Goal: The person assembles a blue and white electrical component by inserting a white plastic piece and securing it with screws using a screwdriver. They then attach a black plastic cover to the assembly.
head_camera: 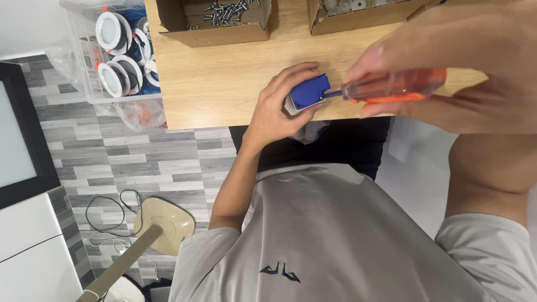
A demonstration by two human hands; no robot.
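Note:
My left hand (277,106) grips a small blue plastic part (309,91) with a white piece under it, at the near edge of the wooden table (224,78). My right hand (447,50) is closed around a screwdriver (391,85) with a clear orange handle. The short shaft points left and its tip meets the blue part's right side. Both hands hover just over the table edge, above my lap.
A cardboard box of loose screws (215,31) and a second box of white parts (358,19) stand at the table's far side. A clear crate of round white fittings (120,53) sits left of the table. A beige stand base (162,223) and cables (106,210) lie on the floor.

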